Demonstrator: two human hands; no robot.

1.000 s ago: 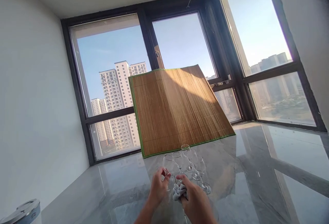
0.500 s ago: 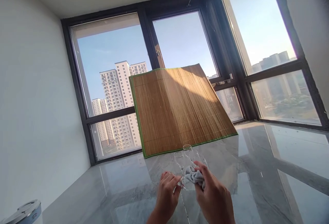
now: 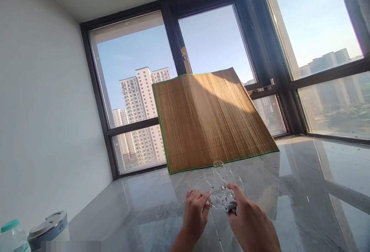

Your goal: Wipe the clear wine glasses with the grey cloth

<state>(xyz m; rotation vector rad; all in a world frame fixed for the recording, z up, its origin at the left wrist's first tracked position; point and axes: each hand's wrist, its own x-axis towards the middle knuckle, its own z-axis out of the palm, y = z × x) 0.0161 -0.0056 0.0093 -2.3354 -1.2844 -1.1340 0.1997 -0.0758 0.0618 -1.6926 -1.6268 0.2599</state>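
My left hand (image 3: 196,215) is closed, its fingers pinching a clear glass (image 3: 215,201), which looks like a stemmed one, tilted on its side. In my right hand (image 3: 251,221) a bunched grey cloth (image 3: 231,204) is gripped and pressed at the glass's bowl. How far the cloth reaches inside cannot be made out. Just beyond my hands stand several clear stemmed glasses (image 3: 209,174) close together on the grey marble-look surface (image 3: 150,213). Fingers and reflections partly hide their lower parts.
A bamboo mat (image 3: 199,125) with green edging leans against the dark-framed windows (image 3: 170,40) behind the glasses. At the lower left are a lidded cup (image 3: 49,229) and a bottle with a teal cap (image 3: 10,225). A white wall (image 3: 52,121) rises on the left.
The view has shifted left, bringing the teal-capped bottle into sight. Less of the grey cloth shows by my right hand, and the held glass's bowl is now easier to see.
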